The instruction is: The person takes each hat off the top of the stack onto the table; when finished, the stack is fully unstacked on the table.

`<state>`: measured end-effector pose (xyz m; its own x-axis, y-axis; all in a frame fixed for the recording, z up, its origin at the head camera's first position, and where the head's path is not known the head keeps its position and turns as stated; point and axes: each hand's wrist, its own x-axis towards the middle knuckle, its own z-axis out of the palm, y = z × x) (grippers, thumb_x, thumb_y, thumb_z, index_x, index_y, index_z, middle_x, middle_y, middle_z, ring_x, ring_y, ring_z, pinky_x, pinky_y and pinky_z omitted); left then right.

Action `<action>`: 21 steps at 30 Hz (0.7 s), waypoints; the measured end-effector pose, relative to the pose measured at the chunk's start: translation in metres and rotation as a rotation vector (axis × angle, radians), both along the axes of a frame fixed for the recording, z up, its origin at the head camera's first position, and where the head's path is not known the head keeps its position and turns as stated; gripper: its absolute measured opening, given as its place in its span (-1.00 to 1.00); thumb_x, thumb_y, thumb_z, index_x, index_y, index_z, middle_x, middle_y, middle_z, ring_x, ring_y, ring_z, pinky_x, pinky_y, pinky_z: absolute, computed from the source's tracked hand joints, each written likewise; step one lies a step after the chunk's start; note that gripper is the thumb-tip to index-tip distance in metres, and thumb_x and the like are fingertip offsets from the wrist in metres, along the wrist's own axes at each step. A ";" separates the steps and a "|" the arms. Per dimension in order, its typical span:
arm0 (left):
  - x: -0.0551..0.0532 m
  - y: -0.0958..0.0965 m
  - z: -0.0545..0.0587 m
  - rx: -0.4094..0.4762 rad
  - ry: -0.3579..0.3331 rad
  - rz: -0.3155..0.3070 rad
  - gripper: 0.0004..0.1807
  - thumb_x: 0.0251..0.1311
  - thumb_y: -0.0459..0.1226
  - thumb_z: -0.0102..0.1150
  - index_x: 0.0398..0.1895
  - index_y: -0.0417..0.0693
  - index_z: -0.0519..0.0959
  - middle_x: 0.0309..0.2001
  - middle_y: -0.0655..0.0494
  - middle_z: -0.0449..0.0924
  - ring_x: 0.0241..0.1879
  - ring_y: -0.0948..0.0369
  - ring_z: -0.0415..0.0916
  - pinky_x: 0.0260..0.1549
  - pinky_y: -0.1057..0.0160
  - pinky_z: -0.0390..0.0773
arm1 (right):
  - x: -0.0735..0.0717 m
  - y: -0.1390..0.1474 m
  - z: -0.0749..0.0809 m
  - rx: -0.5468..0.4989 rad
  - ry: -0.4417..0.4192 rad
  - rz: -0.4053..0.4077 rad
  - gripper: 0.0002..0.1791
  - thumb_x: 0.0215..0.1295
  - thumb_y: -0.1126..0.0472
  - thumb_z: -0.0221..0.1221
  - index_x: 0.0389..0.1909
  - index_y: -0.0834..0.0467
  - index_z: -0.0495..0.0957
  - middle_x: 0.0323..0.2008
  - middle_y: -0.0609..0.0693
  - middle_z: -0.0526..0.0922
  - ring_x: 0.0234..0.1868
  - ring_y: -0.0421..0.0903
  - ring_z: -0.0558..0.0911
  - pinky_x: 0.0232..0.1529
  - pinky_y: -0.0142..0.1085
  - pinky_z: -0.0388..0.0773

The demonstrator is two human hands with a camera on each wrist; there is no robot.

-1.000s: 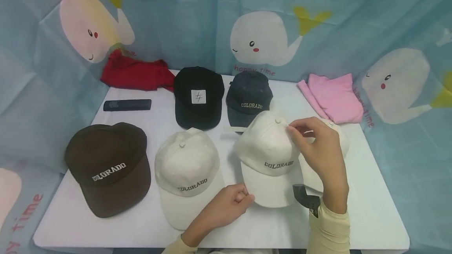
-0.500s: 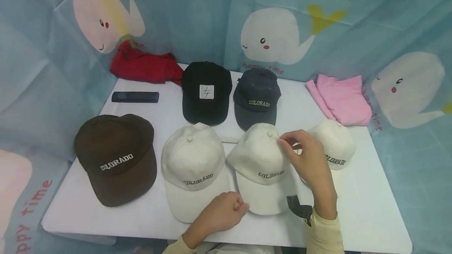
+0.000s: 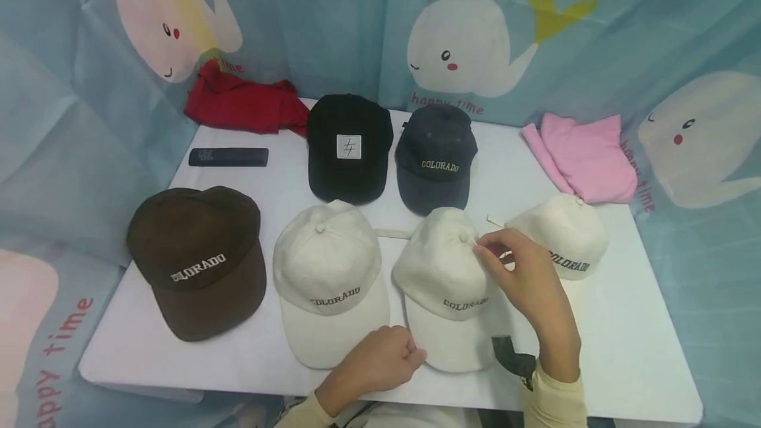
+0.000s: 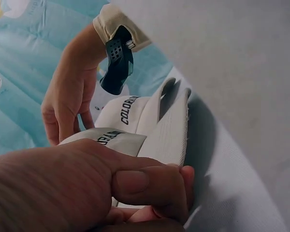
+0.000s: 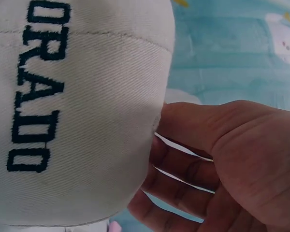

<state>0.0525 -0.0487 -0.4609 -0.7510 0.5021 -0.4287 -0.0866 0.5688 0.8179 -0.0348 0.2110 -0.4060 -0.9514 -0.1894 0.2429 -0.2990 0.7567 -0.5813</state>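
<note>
An off-white baseball cap (image 3: 436,266) with dark COLORADO lettering stands near the table's front edge, right of centre. My right hand (image 3: 526,276) pinches the side of its crown near the top button; the right wrist view shows thumb and fingers at the cloth (image 5: 96,96). At the left edge of its brim (image 4: 166,130), my left hand (image 3: 383,358) grips with curled fingers. Directly left sits a matching off-white cap (image 3: 327,263), its brim partly behind the left hand. Another off-white cap (image 3: 567,233) sits to the right, partly hidden by the right hand.
Behind are a black cap (image 3: 349,174) with a white patch and a dark blue cap (image 3: 436,150). A brown cap (image 3: 196,249) and a dark slim case (image 3: 228,157) lie left. Red cloth (image 3: 244,101) and pink cloth (image 3: 585,157) occupy the back corners, against a blue curtain (image 3: 333,25).
Both hands have brought the held cap down toward the table's front, uncovering the dark blue cap and the right off-white cap's lettering. The head view has shifted slightly.
</note>
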 end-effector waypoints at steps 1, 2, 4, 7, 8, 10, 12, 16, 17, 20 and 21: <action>0.000 0.001 0.000 -0.014 0.010 -0.006 -0.39 0.46 -0.16 0.21 -0.80 0.15 0.22 -0.85 0.39 0.08 -0.80 0.42 0.00 -0.79 0.43 -0.01 | 0.001 0.001 0.000 0.006 -0.001 0.000 -0.88 0.39 0.25 0.40 -0.10 0.09 0.72 -0.23 -0.18 0.72 -0.18 -0.26 0.66 -0.16 -0.31 0.65; 0.000 0.001 0.001 -0.030 0.021 -0.009 -0.38 0.45 -0.15 0.22 -0.81 0.16 0.21 -0.85 0.39 0.07 -0.80 0.43 0.00 -0.79 0.42 -0.02 | 0.001 0.002 0.001 0.010 -0.002 0.002 -0.87 0.40 0.24 0.40 -0.09 0.09 0.72 -0.23 -0.19 0.73 -0.18 -0.26 0.66 -0.16 -0.29 0.65; 0.001 0.002 0.003 -0.071 0.049 -0.022 -0.37 0.44 -0.12 0.24 -0.82 0.16 0.20 -0.85 0.40 0.06 -0.80 0.42 0.00 -0.78 0.41 -0.01 | 0.002 0.005 0.002 0.012 -0.009 0.012 -0.88 0.40 0.25 0.39 -0.09 0.09 0.72 -0.23 -0.18 0.73 -0.18 -0.26 0.67 -0.16 -0.28 0.66; 0.001 0.002 0.009 -0.119 0.105 -0.059 -0.44 0.45 -0.06 0.24 -0.76 0.16 0.30 -0.79 0.41 0.14 -0.75 0.42 0.10 -0.73 0.37 0.12 | 0.002 0.013 0.007 0.023 -0.013 0.018 -0.88 0.43 0.25 0.37 -0.07 0.09 0.72 -0.21 -0.16 0.74 -0.16 -0.21 0.69 -0.14 -0.23 0.67; 0.001 0.003 0.013 -0.114 0.117 -0.078 -0.48 0.46 -0.03 0.24 -0.71 0.16 0.36 -0.76 0.41 0.19 -0.72 0.42 0.15 -0.70 0.37 0.19 | 0.003 0.018 0.010 0.035 -0.010 0.011 -0.87 0.44 0.24 0.35 -0.05 0.09 0.72 -0.19 -0.14 0.75 -0.15 -0.18 0.70 -0.13 -0.20 0.68; -0.001 0.007 0.021 -0.060 0.150 -0.123 -0.61 0.49 -0.02 0.21 -0.57 0.15 0.49 -0.68 0.43 0.31 -0.65 0.45 0.26 -0.59 0.39 0.34 | 0.002 0.031 0.020 0.061 0.004 -0.024 -0.86 0.47 0.21 0.33 -0.02 0.11 0.72 -0.17 -0.09 0.76 -0.14 -0.11 0.72 -0.12 -0.18 0.67; -0.004 0.016 0.031 0.037 0.152 -0.157 -0.72 0.52 -0.02 0.17 -0.39 0.13 0.59 -0.61 0.43 0.41 -0.58 0.47 0.34 -0.47 0.41 0.45 | 0.000 0.048 0.031 0.093 0.029 -0.082 -0.82 0.49 0.18 0.31 0.01 0.13 0.71 -0.15 -0.03 0.78 -0.13 -0.06 0.73 -0.11 -0.24 0.65; -0.016 0.058 0.046 0.267 -0.018 -0.180 -0.79 0.51 -0.03 0.16 -0.12 0.08 0.67 -0.49 0.38 0.63 -0.47 0.48 0.51 -0.33 0.42 0.52 | -0.013 0.084 0.052 0.115 0.064 -0.180 -0.76 0.51 0.13 0.28 0.05 0.17 0.71 -0.14 0.08 0.79 -0.15 -0.16 0.68 -0.10 -0.49 0.51; -0.019 0.072 0.047 0.317 -0.104 -0.163 -0.79 0.50 -0.03 0.17 -0.10 0.10 0.67 -0.49 0.35 0.63 -0.52 0.46 0.47 -0.40 0.40 0.50 | -0.018 0.092 0.057 0.116 0.066 -0.193 -0.75 0.52 0.13 0.28 0.05 0.17 0.71 -0.15 0.10 0.79 -0.16 -0.20 0.66 -0.11 -0.54 0.46; -0.026 0.116 0.043 0.471 -0.417 -0.070 -0.82 0.46 -0.10 0.17 -0.31 0.09 0.61 -0.63 0.30 0.45 -0.70 0.40 0.20 -0.64 0.38 0.26 | -0.033 0.113 0.070 0.147 0.058 -0.216 -0.73 0.53 0.11 0.24 0.04 0.18 0.71 -0.15 0.11 0.78 -0.19 -0.17 0.64 -0.15 -0.51 0.43; -0.028 0.130 0.040 0.517 -0.521 -0.020 -0.76 0.45 -0.13 0.15 -0.44 0.08 0.55 -0.67 0.31 0.34 -0.73 0.39 0.09 -0.69 0.38 0.15 | -0.038 0.118 0.073 0.168 0.048 -0.218 -0.73 0.55 0.09 0.22 0.04 0.19 0.71 -0.15 0.12 0.78 -0.19 -0.11 0.67 -0.14 -0.43 0.45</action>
